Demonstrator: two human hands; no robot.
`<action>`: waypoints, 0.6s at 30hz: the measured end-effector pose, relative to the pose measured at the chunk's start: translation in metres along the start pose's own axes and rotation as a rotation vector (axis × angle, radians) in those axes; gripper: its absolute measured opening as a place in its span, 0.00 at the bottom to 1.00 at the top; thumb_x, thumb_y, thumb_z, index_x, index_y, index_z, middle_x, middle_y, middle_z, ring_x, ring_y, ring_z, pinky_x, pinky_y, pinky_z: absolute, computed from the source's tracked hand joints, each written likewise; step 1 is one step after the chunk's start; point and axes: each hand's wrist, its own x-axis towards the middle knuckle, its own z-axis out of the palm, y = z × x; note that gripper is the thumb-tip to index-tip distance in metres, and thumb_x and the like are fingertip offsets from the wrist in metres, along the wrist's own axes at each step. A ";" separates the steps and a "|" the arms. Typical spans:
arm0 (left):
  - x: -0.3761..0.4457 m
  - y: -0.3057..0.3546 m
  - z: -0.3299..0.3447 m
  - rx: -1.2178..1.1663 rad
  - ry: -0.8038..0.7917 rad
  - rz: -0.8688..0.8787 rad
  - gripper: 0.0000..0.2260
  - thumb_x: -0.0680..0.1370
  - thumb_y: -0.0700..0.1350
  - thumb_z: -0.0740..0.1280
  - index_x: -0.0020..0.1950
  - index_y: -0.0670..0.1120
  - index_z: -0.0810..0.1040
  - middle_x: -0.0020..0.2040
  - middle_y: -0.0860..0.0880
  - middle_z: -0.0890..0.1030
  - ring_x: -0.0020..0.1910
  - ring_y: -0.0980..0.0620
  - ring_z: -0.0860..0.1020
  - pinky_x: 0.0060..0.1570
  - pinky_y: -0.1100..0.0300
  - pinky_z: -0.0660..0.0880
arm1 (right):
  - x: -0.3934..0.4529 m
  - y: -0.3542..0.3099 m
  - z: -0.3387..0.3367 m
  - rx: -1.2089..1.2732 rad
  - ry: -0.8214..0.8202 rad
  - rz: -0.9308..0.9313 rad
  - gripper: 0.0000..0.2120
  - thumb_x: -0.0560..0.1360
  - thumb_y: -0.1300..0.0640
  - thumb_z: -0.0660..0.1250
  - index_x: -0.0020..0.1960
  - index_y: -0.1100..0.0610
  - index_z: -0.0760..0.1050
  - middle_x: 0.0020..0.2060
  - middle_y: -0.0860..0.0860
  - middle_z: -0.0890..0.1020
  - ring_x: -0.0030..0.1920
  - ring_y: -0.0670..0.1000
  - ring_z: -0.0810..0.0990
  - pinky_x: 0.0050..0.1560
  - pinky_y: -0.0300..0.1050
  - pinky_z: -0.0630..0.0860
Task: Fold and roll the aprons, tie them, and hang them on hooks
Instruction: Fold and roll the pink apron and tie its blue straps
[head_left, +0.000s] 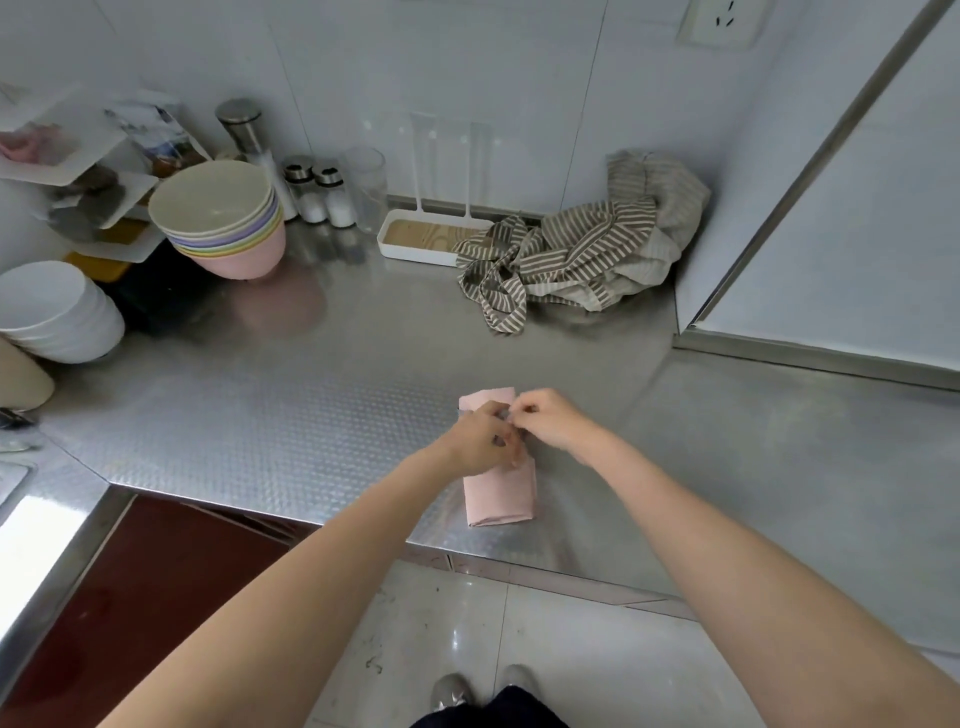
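A pink apron, rolled into a tight bundle, lies on the steel counter near its front edge. Both hands meet over the roll's middle. My left hand and my right hand each pinch a thin grey strap that runs across the roll; most of the strap is hidden by the fingers. A second apron, brown-and-beige striped, lies crumpled in a heap at the back right against the wall.
Stacked coloured bowls and white bowls stand at the back left, with shakers and a glass behind. A white tray stand sits by the striped apron. A wall panel bounds the right side.
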 end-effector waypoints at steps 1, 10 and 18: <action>0.001 0.000 0.000 -0.013 -0.032 0.001 0.08 0.76 0.37 0.66 0.52 0.40 0.83 0.60 0.43 0.70 0.58 0.45 0.72 0.42 0.72 0.65 | 0.002 0.001 0.000 0.106 -0.013 0.029 0.08 0.75 0.67 0.63 0.39 0.63 0.79 0.36 0.55 0.77 0.42 0.52 0.73 0.44 0.37 0.69; 0.030 0.026 -0.013 -0.180 -0.255 -0.296 0.09 0.78 0.50 0.64 0.47 0.48 0.82 0.52 0.47 0.77 0.50 0.52 0.72 0.49 0.63 0.69 | 0.007 0.040 -0.021 0.639 0.068 0.162 0.13 0.78 0.70 0.55 0.39 0.58 0.72 0.25 0.51 0.77 0.26 0.46 0.75 0.33 0.37 0.73; 0.057 0.045 -0.022 -0.522 -0.296 -0.627 0.18 0.79 0.50 0.63 0.66 0.42 0.70 0.63 0.41 0.70 0.60 0.41 0.68 0.62 0.44 0.67 | 0.021 0.038 -0.035 0.435 -0.220 0.148 0.19 0.72 0.78 0.47 0.40 0.60 0.71 0.30 0.53 0.71 0.28 0.48 0.67 0.23 0.32 0.67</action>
